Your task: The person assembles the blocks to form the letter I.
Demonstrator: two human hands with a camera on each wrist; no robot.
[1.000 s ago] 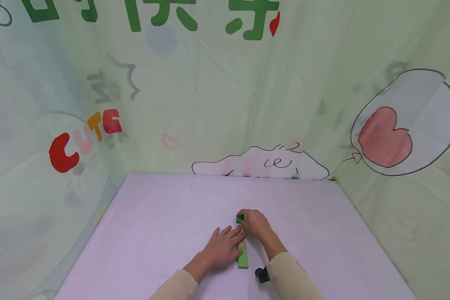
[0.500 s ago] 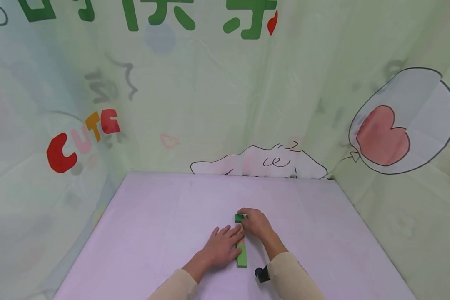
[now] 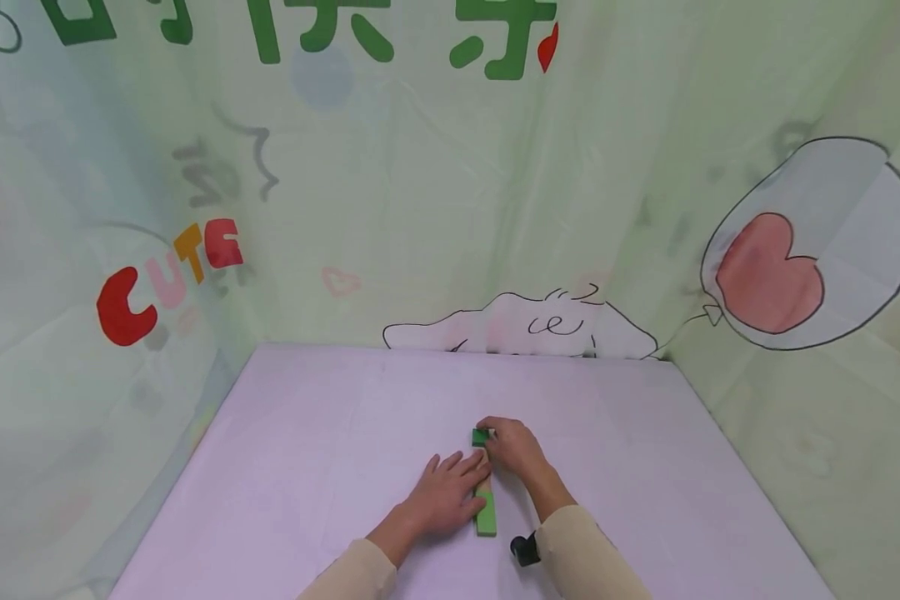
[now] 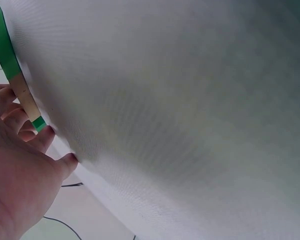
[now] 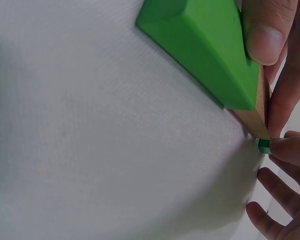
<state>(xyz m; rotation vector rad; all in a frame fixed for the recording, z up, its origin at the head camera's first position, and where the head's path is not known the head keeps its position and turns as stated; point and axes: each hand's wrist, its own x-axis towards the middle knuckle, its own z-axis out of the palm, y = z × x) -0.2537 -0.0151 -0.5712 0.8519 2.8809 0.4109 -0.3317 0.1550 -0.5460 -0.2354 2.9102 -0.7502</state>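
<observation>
Three pieces stand in a line on the table: a light green block nearest, a bare wood block in the middle, and a small dark green block farthest away. My left hand lies over the middle of the line with its fingers spread and straight. Its thumb presses on the light green block, and its fingers cover part of the bare wood one. My right hand pinches the dark green block at the far end. In the right wrist view, that block is mostly hidden by fingers.
A pale lilac cloth covers the table. A black device sits by the right sleeve, near the blocks. Printed curtains enclose the table at the back and both sides.
</observation>
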